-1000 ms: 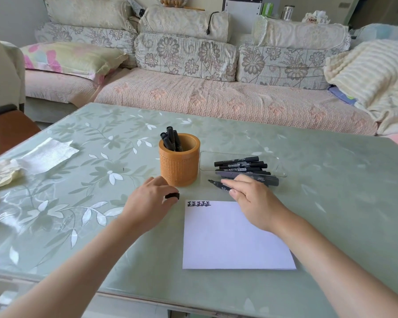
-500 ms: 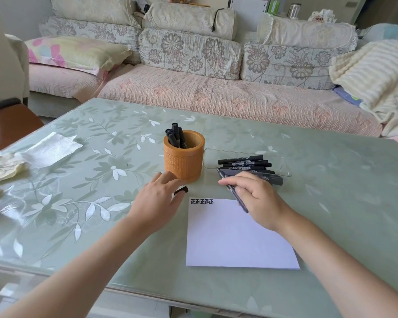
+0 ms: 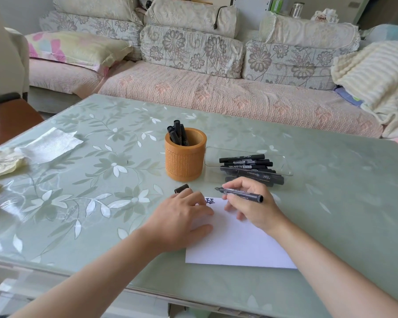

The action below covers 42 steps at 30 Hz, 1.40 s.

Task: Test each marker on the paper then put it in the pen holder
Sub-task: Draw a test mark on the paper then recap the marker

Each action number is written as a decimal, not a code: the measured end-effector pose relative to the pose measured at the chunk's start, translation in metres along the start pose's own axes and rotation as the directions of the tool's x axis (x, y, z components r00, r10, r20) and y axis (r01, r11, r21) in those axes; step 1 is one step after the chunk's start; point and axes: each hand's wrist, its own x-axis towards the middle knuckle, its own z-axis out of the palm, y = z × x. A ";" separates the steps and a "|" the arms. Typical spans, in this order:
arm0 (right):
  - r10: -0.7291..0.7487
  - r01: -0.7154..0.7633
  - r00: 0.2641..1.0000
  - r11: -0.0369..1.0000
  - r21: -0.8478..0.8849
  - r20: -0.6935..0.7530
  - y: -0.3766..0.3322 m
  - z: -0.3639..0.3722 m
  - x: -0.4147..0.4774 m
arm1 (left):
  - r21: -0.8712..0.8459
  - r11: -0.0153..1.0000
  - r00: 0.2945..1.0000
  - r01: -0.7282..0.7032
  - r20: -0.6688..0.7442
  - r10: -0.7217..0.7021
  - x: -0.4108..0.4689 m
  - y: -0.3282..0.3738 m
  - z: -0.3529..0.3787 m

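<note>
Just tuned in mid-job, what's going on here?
A person is testing markers. The right hand grips an uncapped black marker above the paper, near the test marks. The left hand rests on the paper's corner, a cap at its fingers. Some markers stand in the orange pen holder; more lie in the clear tray.
</note>
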 end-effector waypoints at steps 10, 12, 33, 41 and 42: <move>-0.023 0.018 0.999 0.993 -0.116 -0.043 0.014 0.007 0.010 | -0.027 0.999 0.999 0.030 0.013 -0.030 0.001 0.000 0.002; -0.031 0.026 0.999 0.993 -0.112 -0.045 0.016 0.007 0.011 | -0.032 0.999 0.999 0.039 0.018 -0.038 0.001 0.000 0.002; -0.113 0.107 0.993 0.967 -0.232 -0.013 0.019 0.006 0.009 | -0.027 0.997 0.998 0.068 0.013 -0.067 0.003 0.001 0.004; -0.116 0.118 0.993 0.965 -0.235 0.021 0.019 0.005 0.010 | -0.026 0.997 0.997 0.070 0.021 -0.069 0.003 0.001 0.003; -0.116 0.116 0.993 0.964 -0.239 0.014 0.019 0.005 0.010 | -0.029 0.997 0.997 0.071 0.022 -0.070 0.003 0.001 0.003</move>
